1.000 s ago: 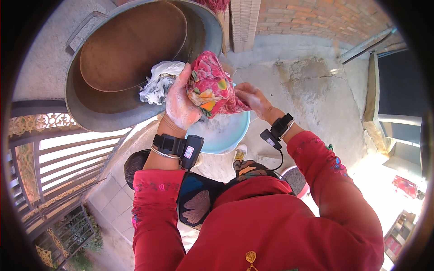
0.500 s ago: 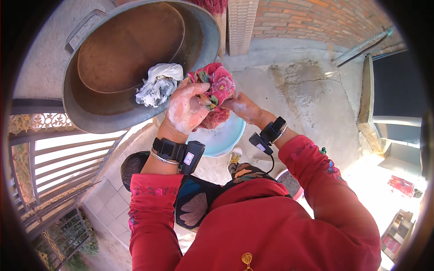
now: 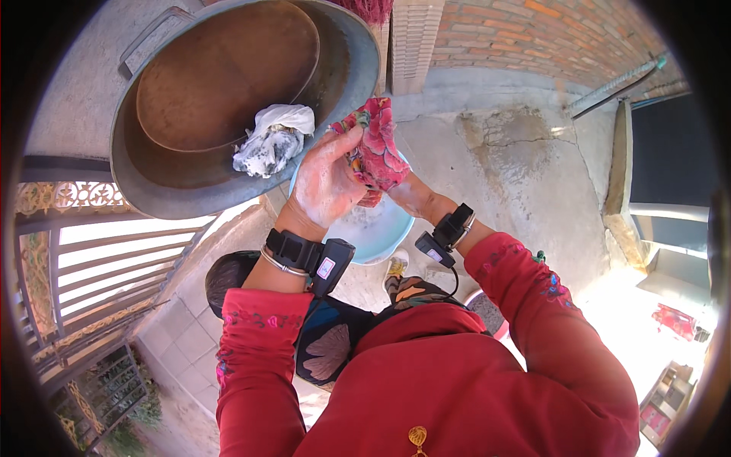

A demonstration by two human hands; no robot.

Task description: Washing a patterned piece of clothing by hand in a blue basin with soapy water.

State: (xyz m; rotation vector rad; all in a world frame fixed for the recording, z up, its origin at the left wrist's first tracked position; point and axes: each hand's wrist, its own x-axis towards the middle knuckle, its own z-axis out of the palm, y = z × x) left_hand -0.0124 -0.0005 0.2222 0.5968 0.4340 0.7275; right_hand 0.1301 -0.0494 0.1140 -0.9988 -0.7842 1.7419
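Between my two hands is a bunched pink floral cloth with some green in its pattern. My left hand, streaked with white suds, grips its left side with the thumb across it. The fingers of my right hand are partly hidden behind the cloth's lower right side. Below the cloth stands a light blue basin with sudsy water. To the left, a white sudsy cloth with dark smudges lies crumpled on the near side of a large metal tub.
A metal railing runs along the left. The concrete floor spreads to the right, with a damp patch, below a brick wall. Near my right elbow is a pink-rimmed container with grainy contents.
The floral cloth has been turned and now stands taller, folded between my hands. My left hand has shifted slightly right, and my right hand has moved a little lower.
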